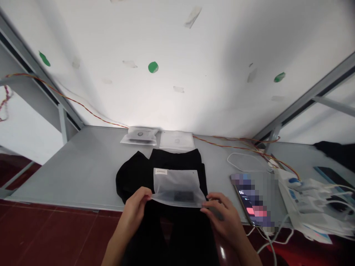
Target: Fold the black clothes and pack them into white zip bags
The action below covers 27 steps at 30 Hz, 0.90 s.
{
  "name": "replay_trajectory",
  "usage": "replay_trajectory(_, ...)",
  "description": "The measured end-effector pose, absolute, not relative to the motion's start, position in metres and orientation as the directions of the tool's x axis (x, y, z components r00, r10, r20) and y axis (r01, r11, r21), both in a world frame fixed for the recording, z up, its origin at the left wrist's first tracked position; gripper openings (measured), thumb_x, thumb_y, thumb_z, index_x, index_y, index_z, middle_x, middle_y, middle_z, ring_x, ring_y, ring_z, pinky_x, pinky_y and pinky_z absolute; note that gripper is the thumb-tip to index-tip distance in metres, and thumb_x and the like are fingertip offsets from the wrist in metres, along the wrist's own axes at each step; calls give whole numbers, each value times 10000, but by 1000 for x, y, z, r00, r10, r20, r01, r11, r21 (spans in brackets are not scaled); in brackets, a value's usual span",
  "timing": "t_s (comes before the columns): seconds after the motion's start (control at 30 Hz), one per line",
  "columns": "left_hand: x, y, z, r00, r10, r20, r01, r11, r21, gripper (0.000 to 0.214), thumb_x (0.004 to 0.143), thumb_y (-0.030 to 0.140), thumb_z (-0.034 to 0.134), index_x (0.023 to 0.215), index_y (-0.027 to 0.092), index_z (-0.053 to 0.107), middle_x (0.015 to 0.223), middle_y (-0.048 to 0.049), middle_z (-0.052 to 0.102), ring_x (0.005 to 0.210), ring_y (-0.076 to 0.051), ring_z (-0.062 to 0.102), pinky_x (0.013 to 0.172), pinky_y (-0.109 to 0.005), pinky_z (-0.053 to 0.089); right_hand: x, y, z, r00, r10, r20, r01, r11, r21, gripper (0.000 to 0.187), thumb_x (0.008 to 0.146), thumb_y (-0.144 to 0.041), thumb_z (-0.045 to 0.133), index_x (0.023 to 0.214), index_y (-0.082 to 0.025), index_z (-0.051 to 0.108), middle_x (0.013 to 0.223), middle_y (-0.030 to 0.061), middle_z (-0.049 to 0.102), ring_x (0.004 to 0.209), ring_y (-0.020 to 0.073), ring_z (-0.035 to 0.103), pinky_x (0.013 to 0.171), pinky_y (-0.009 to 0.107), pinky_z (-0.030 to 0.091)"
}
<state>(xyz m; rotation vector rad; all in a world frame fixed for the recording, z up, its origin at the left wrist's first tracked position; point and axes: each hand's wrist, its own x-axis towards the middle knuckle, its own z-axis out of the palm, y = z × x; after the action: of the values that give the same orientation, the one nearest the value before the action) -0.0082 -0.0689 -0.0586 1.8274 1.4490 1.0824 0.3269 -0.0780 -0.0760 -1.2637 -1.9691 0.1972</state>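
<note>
A frosted zip bag [176, 180] with a small white label at its top left lies over black folded cloth [177, 159]. Inside it, near the lower edge, a dark flat item shows dimly. My left hand [135, 205] pinches the bag's near left corner between thumb and fingers. At the near right corner, my right hand [223, 216] grips the same edge, so the edge is stretched between both hands. Something dark grey shows under the right fingers; I cannot make out what it is.
Behind the cloth, two more frosted bags [140, 136] [177, 140] lie against the white wall. A phone [251, 201] with a lit screen rests to the right, beside white cables and a pile of white packets [313, 203]. Red-yellow wire [83, 108] runs along the back.
</note>
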Motion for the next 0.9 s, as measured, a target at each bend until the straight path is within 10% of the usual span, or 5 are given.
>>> replay_trajectory(0.33,25,-42,-31,107,979,-175,361,126,924,543,867,443,706,1371,278,588,1090,-51,754,906,-240,742,828,-350,590,299,-31,-55,47,999,13,592,-18,-806,517,864,-576,676,1257,-240,674,1009,66,721,787,226,645,752,376,538)
replay_trajectory(0.5,13,-27,-26,84,990,-110,180,94,979,474,832,390,757,1294,301,699,1316,-38,719,1153,-256,700,1000,-362,556,284,-13,-36,59,998,-29,303,-46,-952,472,788,-543,781,1137,-230,722,835,22,682,788,217,650,706,329,537)
replay_trajectory(0.63,-40,35,3,-43,998,42,311,-27,950,562,834,489,756,1341,261,681,1016,-48,789,903,-243,740,824,-355,596,232,53,-1,-30,997,69,168,73,-983,405,797,-493,800,1123,-262,733,892,21,702,825,198,648,763,328,552)
replay_trajectory(0.7,-71,76,17,-85,988,126,461,-73,884,612,837,529,744,1365,230,664,863,-43,767,783,-239,725,734,-353,591,201,97,16,-105,981,162,156,177,-972,328,826,-469,769,1092,-277,751,1089,49,729,879,198,664,773,333,564)
replay_trajectory(0.9,-100,114,13,-120,876,467,847,-155,509,407,970,426,603,1314,215,655,1402,-148,625,1238,-321,636,1015,-450,537,204,153,12,-248,930,272,491,363,-792,360,921,-396,645,1263,-301,703,1307,70,687,1050,247,680,926,436,551)
